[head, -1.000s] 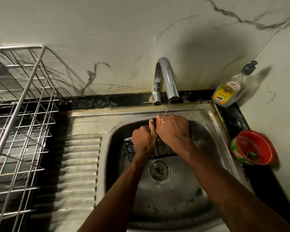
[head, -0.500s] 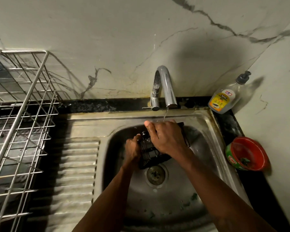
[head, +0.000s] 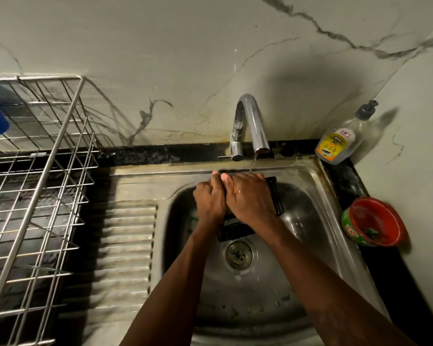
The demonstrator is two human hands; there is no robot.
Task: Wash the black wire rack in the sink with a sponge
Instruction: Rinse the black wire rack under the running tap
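The black wire rack (head: 276, 198) is held up over the steel sink (head: 317, 196) under a thin stream from the tap (head: 250, 121). My right hand (head: 250, 198) lies over the rack's top with fingers curled round its far edge. My left hand (head: 210, 198) grips the rack's left side, thumb up beside the right hand. Most of the rack is hidden by both hands; only its right end and lower edge show. No sponge shows in either hand.
A steel dish rack (head: 35, 183) stands at the left beside the ribbed drainboard (head: 128, 240). A soap bottle (head: 340, 141) and a red tub (head: 375, 221) sit on the right counter. The drain (head: 239, 253) and green scraps lie in the basin.
Both hands turned the rack from flat across the basin to a more upright tilt, and lifted it closer to the tap. The left hand rose up beside the right.
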